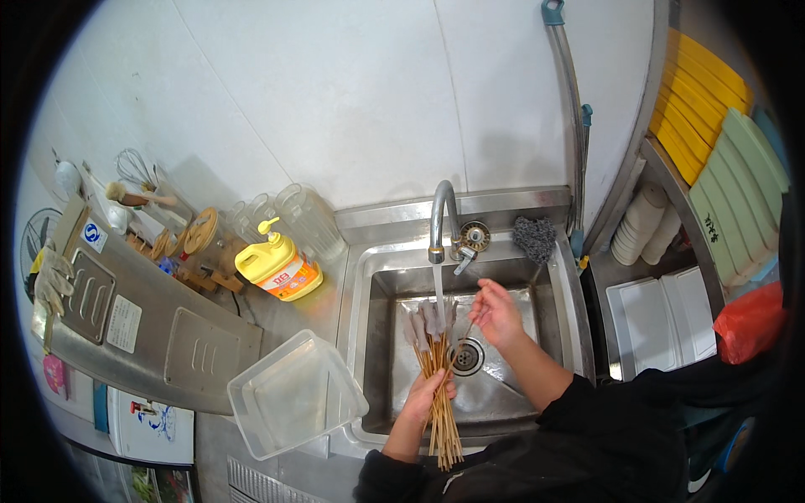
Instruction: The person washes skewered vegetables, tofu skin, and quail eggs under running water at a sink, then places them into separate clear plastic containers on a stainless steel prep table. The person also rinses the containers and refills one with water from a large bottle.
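My left hand (429, 393) is closed around a bundle of thin wooden skewers (443, 421) over the stainless steel sink (503, 396). Greyish pieces of food (427, 324) sit on the skewers' upper ends, beneath water running from the curved metal faucet (437, 214). To the right of the bundle, my right hand (494, 311) is raised with its fingers bent; a thin skewer seems to run down from its fingertips, but I cannot tell whether the hand holds it. The drain (466, 356) shows between the hands.
An empty clear plastic container (292, 396) lies tilted at the sink's left edge. Behind it stand a yellow pump bottle (280, 270) and clear pitchers (308, 220). A strainer basket (475, 236) and a steel-wool scourer (534, 239) rest on the back rim. White trays (657, 320) are right.
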